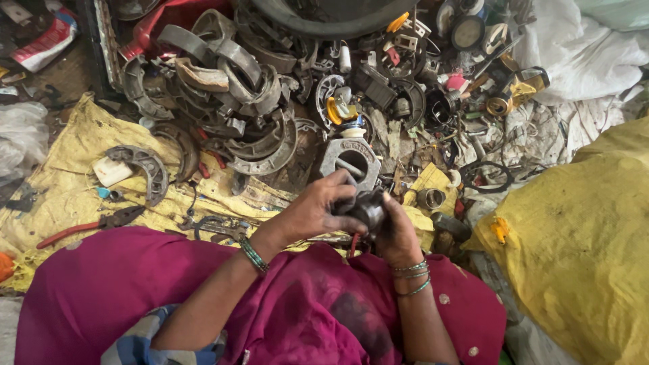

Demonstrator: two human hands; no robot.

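Left hand (314,211) and right hand (394,230) together, both gripping small dark metal part (367,207) over lap, close to eyes. Pliers (91,225) lie nearby on yellow cloth (61,176), easy reach.

Ahead of the hands the floor is choked: a heap of curved grey brake shoes (236,101) crowds the middle, with a square metal housing (351,159) just beyond the fingers (341,182) and small loose parts packed to its right. The yellow sack (581,243) walls off the right side. The freest stretch is the yellow cloth (74,182) to the left, where only red-handled pliers (88,226) and one brake shoe (145,169) lie.
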